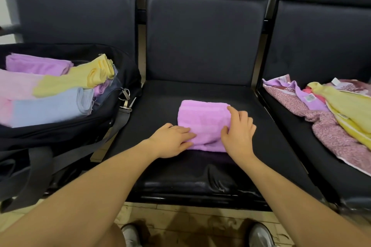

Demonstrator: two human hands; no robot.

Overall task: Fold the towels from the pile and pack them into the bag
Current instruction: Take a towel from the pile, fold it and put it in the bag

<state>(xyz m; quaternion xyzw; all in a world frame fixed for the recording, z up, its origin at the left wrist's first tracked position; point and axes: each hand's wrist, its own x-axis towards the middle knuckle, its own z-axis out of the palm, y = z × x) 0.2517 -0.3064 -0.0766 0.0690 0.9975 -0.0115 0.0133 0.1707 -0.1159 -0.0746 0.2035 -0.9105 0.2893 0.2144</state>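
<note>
A folded lilac towel [202,120] lies on the middle black seat [200,170]. My left hand [171,140] rests flat against its near left corner, fingers straight and touching the cloth. My right hand [237,132] lies over its right edge, fingers spread and lightly curved on top, thumb at the near side. On the left seat an open black bag [66,132] holds several folded towels: lilac, pink, yellow and light blue. On the right seat lies the unfolded pile of towels [329,114], with patterned pink, lilac and yellow ones.
Three dark padded seats with tall backs stand in a row. The bag's grey strap [120,124] and metal clips [125,96] hang over its right side toward the middle seat. My shoes [130,235] stand on the tiled floor below.
</note>
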